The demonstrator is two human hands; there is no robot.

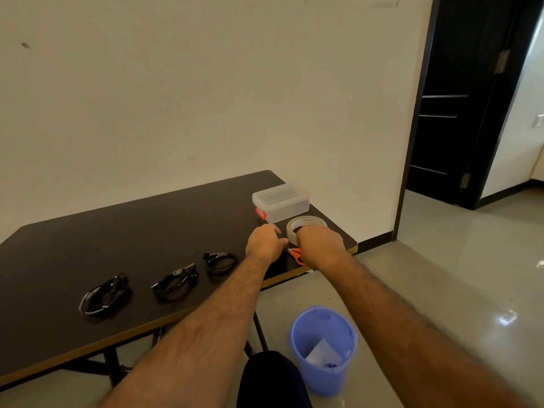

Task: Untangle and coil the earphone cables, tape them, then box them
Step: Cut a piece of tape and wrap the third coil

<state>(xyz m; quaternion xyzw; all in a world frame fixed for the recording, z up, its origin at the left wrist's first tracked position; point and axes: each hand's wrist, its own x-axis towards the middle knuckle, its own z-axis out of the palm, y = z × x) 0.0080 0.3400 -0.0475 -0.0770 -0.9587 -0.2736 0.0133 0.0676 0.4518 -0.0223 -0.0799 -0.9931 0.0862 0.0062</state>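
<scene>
Three coiled black earphone cables lie in a row on the dark table (147,225): one at the left (104,294), one in the middle (175,282), one at the right (220,262). A roll of clear tape (306,226) lies flat near the table's right end. My right hand (319,245) grips the roll from the near side. My left hand (266,242) is just left of the roll, its fingers pinched at the roll's edge. Orange-handled scissors (295,254) peek out between my hands. A clear lidded plastic box (281,203) with a red latch stands behind the tape.
The table's right end and front edge are close to my hands. On the floor below stands a blue plastic bin (322,348) with scraps inside. A dark doorway (459,107) opens at the right. A bare wall runs behind the table.
</scene>
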